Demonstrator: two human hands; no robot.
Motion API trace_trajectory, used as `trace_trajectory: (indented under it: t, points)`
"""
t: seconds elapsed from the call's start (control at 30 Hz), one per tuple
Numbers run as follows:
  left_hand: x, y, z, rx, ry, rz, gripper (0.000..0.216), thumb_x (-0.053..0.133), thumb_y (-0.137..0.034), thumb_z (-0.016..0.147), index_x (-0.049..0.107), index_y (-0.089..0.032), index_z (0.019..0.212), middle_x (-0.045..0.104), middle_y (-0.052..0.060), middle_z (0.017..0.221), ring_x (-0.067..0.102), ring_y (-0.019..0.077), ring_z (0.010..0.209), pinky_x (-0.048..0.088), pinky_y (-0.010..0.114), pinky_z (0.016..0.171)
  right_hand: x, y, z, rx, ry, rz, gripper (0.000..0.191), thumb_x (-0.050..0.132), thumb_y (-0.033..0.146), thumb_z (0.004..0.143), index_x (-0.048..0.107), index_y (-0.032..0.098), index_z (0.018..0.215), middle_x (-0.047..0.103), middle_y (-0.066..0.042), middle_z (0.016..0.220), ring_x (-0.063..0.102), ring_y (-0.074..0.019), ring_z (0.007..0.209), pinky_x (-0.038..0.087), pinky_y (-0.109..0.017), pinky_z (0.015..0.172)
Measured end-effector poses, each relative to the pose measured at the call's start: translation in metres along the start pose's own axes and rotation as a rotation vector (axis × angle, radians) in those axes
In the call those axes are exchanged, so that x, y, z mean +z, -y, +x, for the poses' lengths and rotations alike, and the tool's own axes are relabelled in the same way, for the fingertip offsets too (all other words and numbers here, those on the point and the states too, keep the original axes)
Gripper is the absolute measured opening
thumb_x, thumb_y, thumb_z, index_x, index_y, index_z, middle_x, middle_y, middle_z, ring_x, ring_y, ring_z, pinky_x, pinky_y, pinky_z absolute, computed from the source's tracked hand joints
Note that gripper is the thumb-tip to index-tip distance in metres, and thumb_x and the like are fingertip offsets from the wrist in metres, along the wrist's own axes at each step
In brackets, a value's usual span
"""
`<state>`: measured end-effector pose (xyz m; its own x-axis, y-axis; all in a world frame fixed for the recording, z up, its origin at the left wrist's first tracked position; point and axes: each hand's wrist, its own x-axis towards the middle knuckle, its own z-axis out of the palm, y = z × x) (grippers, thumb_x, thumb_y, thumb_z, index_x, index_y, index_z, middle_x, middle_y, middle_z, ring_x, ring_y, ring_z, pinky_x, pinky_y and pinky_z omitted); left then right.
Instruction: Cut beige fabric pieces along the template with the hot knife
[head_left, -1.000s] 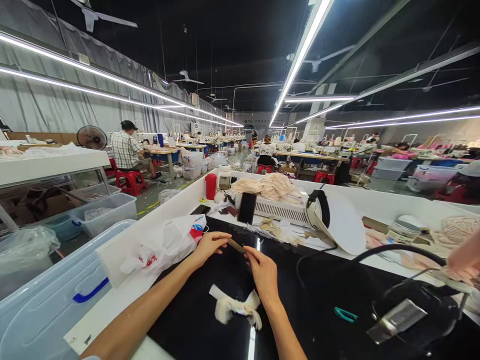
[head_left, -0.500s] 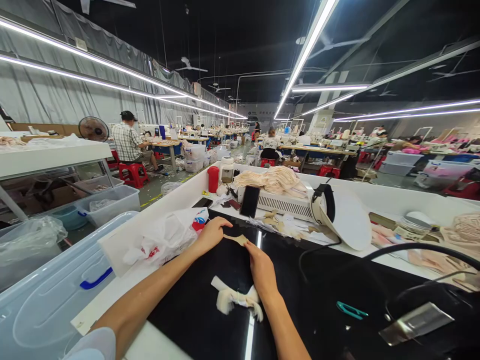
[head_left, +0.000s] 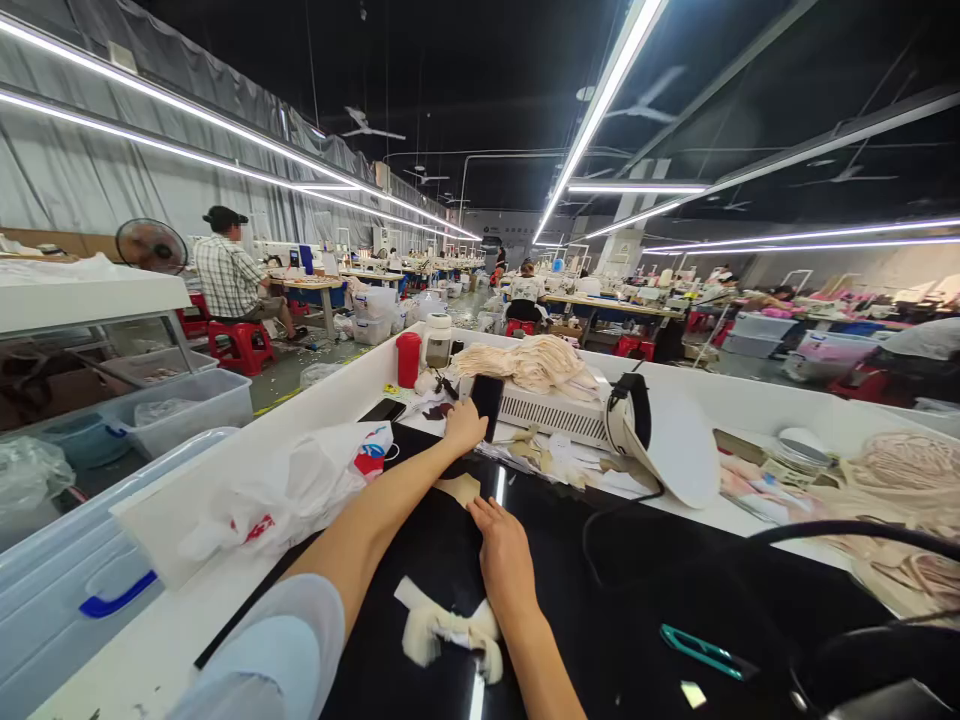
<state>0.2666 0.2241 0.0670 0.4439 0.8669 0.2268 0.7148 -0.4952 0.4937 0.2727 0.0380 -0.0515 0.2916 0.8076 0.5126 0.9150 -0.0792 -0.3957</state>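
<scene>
My left hand reaches across the black work surface to the lower left edge of a dark phone leaning on a white slotted box. Its fingers are mostly hidden behind the back of the hand, so any hold is unclear. A small beige cut piece lies flat on the black surface, below my left wrist. My right hand rests there with fingers stretched out, the fingertips at the near right edge of that piece. Close to my right wrist lies a crumpled cream fabric strip.
A teal cutter lies at the right. Pale scraps sit before the white slotted box, which bears stacked cream fabric. A white lamp shade with a black cable stands right; a white plastic bag lies left.
My left hand has left the beige piece and moved forward and right to the phone. My right fingers have opened out, and the piece now lies flat. The view has shifted slightly.
</scene>
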Motion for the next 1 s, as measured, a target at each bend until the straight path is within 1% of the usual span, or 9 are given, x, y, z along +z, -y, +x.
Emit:
trace_trajectory:
  t: [0.1,0.2,0.37,0.57,0.73,0.9,1.0]
  points:
    - [0.015,-0.012,0.012,-0.107,-0.044,0.014,0.043,0.066,-0.039,0.100,0.059,-0.017,0.136,0.059,0.013,0.139,0.062,0.0287,0.122,0.055,0.052,0.101,0.001,0.003,-0.004,0.016,-0.012,-0.036,0.066,0.041,-0.008,0.079,0.074,0.021,0.129,0.071,-0.005,0.136,0.060,-0.0261,0.136,0.045,-0.044,0.115]
    - [0.028,-0.018,0.021,-0.190,-0.065,0.014,0.047,0.066,-0.041,0.100,0.057,-0.018,0.139,0.055,0.013,0.145,0.058,0.0310,0.128,0.051,0.055,0.106,0.000,0.004,-0.006,0.030,-0.015,-0.062,0.067,0.043,-0.009,0.078,0.073,0.023,0.129,0.071,-0.003,0.137,0.059,-0.0261,0.136,0.044,-0.043,0.115]
    - [0.041,-0.020,0.030,-0.251,-0.040,-0.001,0.048,0.067,-0.041,0.099,0.056,-0.018,0.140,0.053,0.014,0.147,0.056,0.0320,0.130,0.050,0.056,0.107,-0.002,0.005,-0.005,0.037,-0.020,-0.086,0.069,0.044,-0.009,0.077,0.073,0.023,0.130,0.071,-0.001,0.138,0.059,-0.0255,0.136,0.044,-0.041,0.114]
    - [0.051,-0.021,0.035,-0.234,-0.045,-0.028,0.049,0.067,-0.041,0.099,0.056,-0.017,0.141,0.052,0.014,0.148,0.054,0.0328,0.133,0.048,0.056,0.109,-0.004,0.011,-0.005,0.040,-0.046,-0.119,0.060,0.041,-0.005,0.086,0.075,0.023,0.126,0.073,-0.002,0.135,0.062,-0.0251,0.132,0.044,-0.041,0.113]
    - [0.056,-0.021,0.041,-0.229,-0.060,-0.050,0.051,0.067,-0.042,0.099,0.054,-0.018,0.143,0.051,0.015,0.149,0.054,0.0331,0.133,0.048,0.057,0.109,-0.007,0.013,-0.004,0.031,-0.041,-0.154,0.057,0.042,-0.004,0.087,0.074,0.023,0.127,0.073,-0.003,0.134,0.062,-0.0253,0.131,0.043,-0.040,0.113]
    - [0.051,-0.020,0.040,-0.198,-0.052,-0.063,0.045,0.067,-0.039,0.100,0.057,-0.017,0.139,0.056,0.013,0.142,0.060,0.0299,0.124,0.053,0.053,0.104,-0.017,0.019,0.000,0.021,-0.027,-0.204,0.051,0.048,-0.001,0.085,0.075,0.024,0.120,0.073,-0.008,0.129,0.062,-0.0264,0.125,0.043,-0.041,0.109]
    - [0.042,-0.018,0.037,-0.138,-0.035,-0.067,0.046,0.066,-0.040,0.100,0.056,-0.018,0.139,0.056,0.013,0.142,0.060,0.0298,0.124,0.052,0.053,0.104,-0.023,0.024,0.002,0.028,-0.019,-0.221,0.041,0.052,0.007,0.089,0.074,0.022,0.120,0.072,-0.010,0.122,0.063,-0.0268,0.114,0.045,-0.041,0.104]
